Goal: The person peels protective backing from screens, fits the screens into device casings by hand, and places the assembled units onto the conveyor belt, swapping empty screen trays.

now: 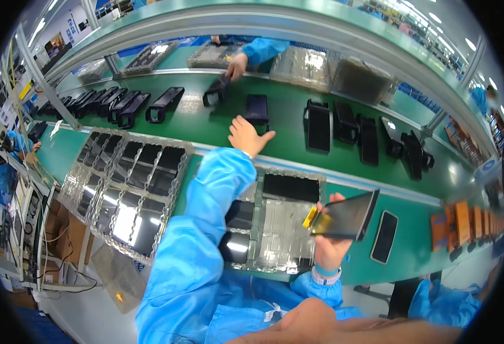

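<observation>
My left hand (248, 137) reaches over the green belt with its fingers spread, holding nothing. Just beyond its fingertips lies a black holder (257, 108); I cannot tell whether they touch. In my right hand (330, 250) is a phone screen panel (346, 217), tilted, with a yellow flex strip (310, 217) at its left end. Under and left of that hand sits a clear plastic tray (286, 221), with dark screen panels in some slots and bare slots in the middle. A phone (384, 237) lies on the green bench to the right.
Across the belt a co-worker's hand (237, 66) grips a black holder (216, 92). Several black holders line the belt (206, 129) on both sides. Another tray of panels (140, 195) stands at left. Orange holders (461, 223) sit at right. A metal shelf rail (252, 28) crosses overhead.
</observation>
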Available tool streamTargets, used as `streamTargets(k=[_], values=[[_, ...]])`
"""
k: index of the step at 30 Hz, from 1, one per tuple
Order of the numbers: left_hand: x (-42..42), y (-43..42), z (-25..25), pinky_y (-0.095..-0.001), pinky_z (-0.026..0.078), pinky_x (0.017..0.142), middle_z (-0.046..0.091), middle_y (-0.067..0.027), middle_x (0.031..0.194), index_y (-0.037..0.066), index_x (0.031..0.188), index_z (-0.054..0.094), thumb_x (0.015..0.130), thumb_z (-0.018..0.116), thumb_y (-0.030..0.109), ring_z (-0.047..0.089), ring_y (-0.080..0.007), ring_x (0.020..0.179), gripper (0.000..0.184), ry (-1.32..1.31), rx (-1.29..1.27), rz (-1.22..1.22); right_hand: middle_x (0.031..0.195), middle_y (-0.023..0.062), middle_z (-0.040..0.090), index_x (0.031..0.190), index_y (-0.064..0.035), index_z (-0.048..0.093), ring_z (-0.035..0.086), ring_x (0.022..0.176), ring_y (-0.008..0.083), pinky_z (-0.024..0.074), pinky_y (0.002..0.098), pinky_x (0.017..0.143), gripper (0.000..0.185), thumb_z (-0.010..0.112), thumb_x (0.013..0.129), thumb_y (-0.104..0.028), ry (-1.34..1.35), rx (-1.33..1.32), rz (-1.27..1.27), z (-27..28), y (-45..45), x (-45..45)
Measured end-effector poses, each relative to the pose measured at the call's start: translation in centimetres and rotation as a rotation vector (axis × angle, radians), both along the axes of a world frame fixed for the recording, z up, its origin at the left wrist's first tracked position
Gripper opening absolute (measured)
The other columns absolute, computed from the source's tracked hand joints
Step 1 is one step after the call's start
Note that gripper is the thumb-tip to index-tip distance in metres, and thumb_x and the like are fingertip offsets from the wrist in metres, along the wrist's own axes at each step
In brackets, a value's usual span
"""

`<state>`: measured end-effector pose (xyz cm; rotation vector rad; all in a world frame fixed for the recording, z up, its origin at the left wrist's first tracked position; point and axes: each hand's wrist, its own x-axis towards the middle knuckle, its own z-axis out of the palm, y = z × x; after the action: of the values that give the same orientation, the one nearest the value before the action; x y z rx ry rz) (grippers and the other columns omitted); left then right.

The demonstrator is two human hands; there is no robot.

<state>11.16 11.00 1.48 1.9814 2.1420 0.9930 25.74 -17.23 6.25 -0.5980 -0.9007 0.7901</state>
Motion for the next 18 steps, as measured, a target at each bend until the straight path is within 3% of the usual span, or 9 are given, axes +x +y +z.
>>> streamTargets(k=[1, 5, 6, 10, 13, 15, 16, 17, 18], values=[[1.5, 0.2, -0.3, -0.0472, 0.046, 0.083, 0.047, -0.0195, 0.119, -0.005, 0.123, 0.037, 0.056, 0.082, 0.057, 0.049, -0.0351, 0.109, 0.102, -0.029, 0.023, 0.085, 0.14, 0.0185, 0.037, 0.138, -0.0022, 0.035, 0.04, 0.128, 0.0311, 0.0441, 0.0474, 0.101, 0.083, 0.08, 0.069, -0.01, 0.01, 0.036, 0.033, 0.1, -0.1, 0.2], [3.3, 2.0, -0.5, -0.0463, 0.045, 0.087, 0.046, -0.0189, 0.121, -0.006, 0.129, 0.034, 0.054, 0.086, 0.045, 0.048, -0.0348, 0.11, 0.104, -0.052, -0.142, 0.182, 0.138, 0.0188, 0.038, 0.137, -0.0022, 0.035, 0.047, 0.123, 0.0321, 0.0538, 0.0502, 0.089, 0.092, 0.085, 0.066, -0.031, 0.141, 0.015, 0.162, 0.2, -1.4, 1.4], [3.3, 2.3, -0.6, -0.0449, 0.043, 0.091, 0.046, -0.0217, 0.122, -0.007, 0.129, 0.033, 0.053, 0.086, 0.035, 0.048, -0.0369, 0.11, 0.101, -0.151, -0.119, 0.172, 0.138, 0.0203, 0.039, 0.136, -0.0008, 0.037, 0.051, 0.119, 0.0327, 0.0583, 0.0489, 0.08, 0.091, 0.081, 0.068, -0.041, 0.113, -0.021, 0.109, 0.5, -1.9, 1.6], [1.0, 2.0, 1.9, -0.0405, 0.04, 0.096, 0.048, -0.0273, 0.116, -0.01, 0.124, 0.033, 0.051, 0.083, 0.024, 0.047, -0.038, 0.112, 0.095, -0.41, 0.318, 0.031, 0.141, 0.0219, 0.037, 0.134, -0.0009, 0.039, 0.049, 0.122, 0.0344, 0.0579, 0.0484, 0.081, 0.072, 0.073, 0.08, -0.034, 0.198, -0.097, 0.101, 0.3, -1.8, 2.4], [-1.8, 0.2, 5.2, -0.0386, 0.044, 0.088, 0.051, -0.0199, 0.112, -0.006, 0.123, 0.033, 0.061, 0.081, 0.014, 0.055, -0.0287, 0.099, 0.082, -0.962, 0.355, -0.216, 0.142, 0.0213, 0.036, 0.139, -0.0028, 0.034, 0.047, 0.125, 0.0333, 0.0563, 0.0508, 0.083, 0.082, 0.074, 0.078, -0.04, 0.058, -0.145, 0.033, -0.1, -1.1, 1.8], [-3.1, -1.2, 7.1, -0.036, 0.046, 0.082, 0.054, -0.0122, 0.11, -0.002, 0.123, 0.032, 0.068, 0.076, 0.005, 0.057, -0.0209, 0.093, 0.07, -1.475, 0.398, -0.448, 0.143, 0.0226, 0.034, 0.138, -0.0025, 0.035, 0.044, 0.127, 0.0356, 0.0552, 0.052, 0.085, 0.079, 0.075, 0.078, -0.034, 0.069, -0.053, 0.092, 0.1, -0.8, 1.2], [-3.6, -3.9, 9.7, -0.0382, 0.047, 0.082, 0.057, -0.0088, 0.102, 0.0, 0.114, 0.041, 0.071, 0.071, 0.001, 0.058, -0.0185, 0.091, 0.052, -1.724, 0.286, -0.355, 0.143, 0.0228, 0.034, 0.138, -0.0025, 0.035, 0.044, 0.127, 0.0359, 0.0551, 0.0521, 0.085, 0.078, 0.076, 0.079, -0.033, 0.058, -0.034, 0.105, 0.2, -0.7, 0.9], [-5.0, -3.3, 8.4, -0.0486, 0.05, 0.083, 0.064, -0.0138, 0.096, -0.002, 0.106, 0.053, 0.082, 0.058, 0.022, 0.062, -0.0285, 0.092, 0.034, -1.763, 0.266, -0.439, 0.143, 0.0229, 0.034, 0.138, -0.0025, 0.036, 0.044, 0.127, 0.0362, 0.0551, 0.0522, 0.085, 0.078, 0.076, 0.079, -0.032, 0.047, -0.017, 0.117, 0.2, -0.6, 0.5], [-5.6, -4.2, 8.6, -0.0504, 0.049, 0.086, 0.063, -0.018, 0.1, -0.003, 0.108, 0.055, 0.083, 0.053, 0.027, 0.062, -0.032, 0.096, 0.038, -1.874, 0.18, -0.533, 0.145, 0.0217, 0.031, 0.137, -0.004, 0.038, 0.042, 0.129, 0.0343, 0.053, 0.0517, 0.089, 0.071, 0.076, 0.08, -0.021, 0.07, 0.026, 0.133, 0.1, -0.4, 0.2]])
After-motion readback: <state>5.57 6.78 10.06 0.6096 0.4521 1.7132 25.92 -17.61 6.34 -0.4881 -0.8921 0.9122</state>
